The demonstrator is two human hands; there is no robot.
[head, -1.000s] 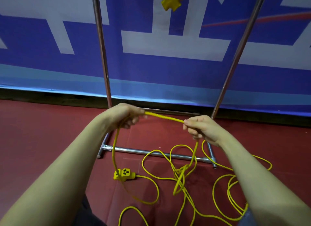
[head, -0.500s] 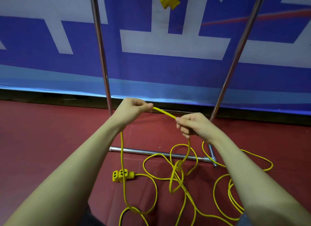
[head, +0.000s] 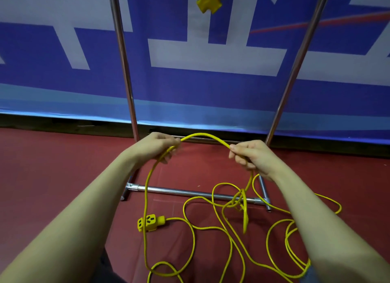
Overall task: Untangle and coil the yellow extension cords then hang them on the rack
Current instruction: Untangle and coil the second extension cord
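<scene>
Thin yellow rubber extension cord [head: 205, 135]: I note my left hand [head: 157, 145] and right hand [head: 251, 154], both pinching it, now wider apart; slack arches, first loop forming.

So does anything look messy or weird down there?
Yes. The yellow cord lies in loose crossing loops on the red floor, with a knot-like snarl over the rack's bottom bar. Both hands, left hand and right hand, grip one stretch.
</scene>
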